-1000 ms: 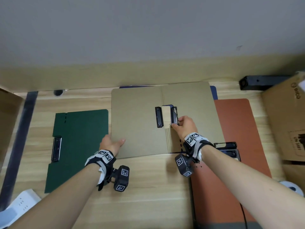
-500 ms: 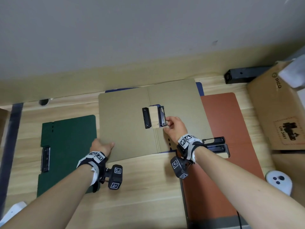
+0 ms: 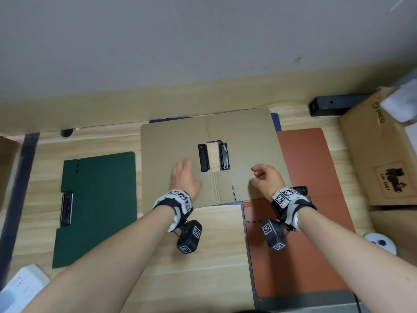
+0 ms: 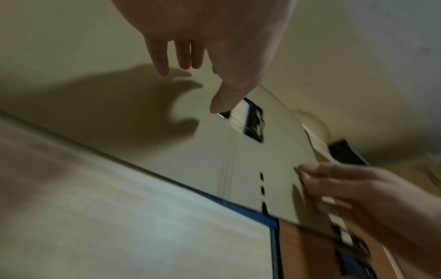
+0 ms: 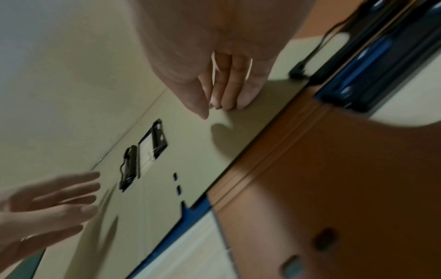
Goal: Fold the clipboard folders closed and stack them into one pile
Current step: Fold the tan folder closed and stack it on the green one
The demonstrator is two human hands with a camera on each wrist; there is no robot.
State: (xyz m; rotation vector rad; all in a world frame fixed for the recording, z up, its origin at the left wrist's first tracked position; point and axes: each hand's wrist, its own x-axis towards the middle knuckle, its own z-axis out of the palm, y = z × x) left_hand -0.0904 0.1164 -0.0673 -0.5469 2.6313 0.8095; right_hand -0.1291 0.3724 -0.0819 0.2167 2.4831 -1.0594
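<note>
Landmark: tan folder (image 3: pixel 180 141), lying open flat on the wooden surface (image 3: pixel 216 245).
Left hand (image 3: pixel 184 179): over the tan folder's left leaf, fingers (image 4: pixel 162 56) straight and loosely spread, holding nothing.
Right hand (image 3: pixel 267 179): over the right leaf, fingers (image 5: pixel 229 88) loosely curled, empty.
Black clips (image 3: pixel 203 157): at the tan folder's spine, beyond both hands.
Green folder (image 3: pixel 99 199): closed, left of the tan folder.
Orange folder (image 3: pixel 304 154): right of the tan folder, partly beneath it.
Blue folder (image 3: pixel 275 119): edge showing under the tan folder's far right corner.
</note>
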